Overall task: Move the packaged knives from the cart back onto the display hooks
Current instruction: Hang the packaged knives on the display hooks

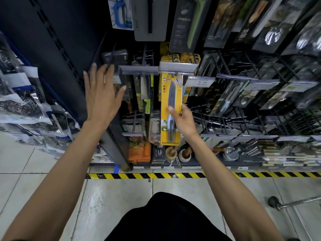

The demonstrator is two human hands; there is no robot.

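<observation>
A yellow packaged knife (171, 94) hangs upright in front of the display, its top tucked under a clear price holder (177, 67) at the end of a hook. My right hand (182, 119) pinches the package by its right edge near the grey handle, thumb on the front. More yellow packs (165, 59) hang behind it on the same hook. My left hand (101, 94) is raised flat with fingers spread, left of the knife, touching nothing that I can see. Only a wheel and bar of the cart (278, 203) show at the lower right.
Rows of hooks with dark packaged knives (231, 96) and utensils fill the wall to the right and above. A low shelf holds mortars (171, 153) and orange packs. Black-yellow tape (156, 176) marks the floor. A rack of bagged goods (26, 108) stands at the left.
</observation>
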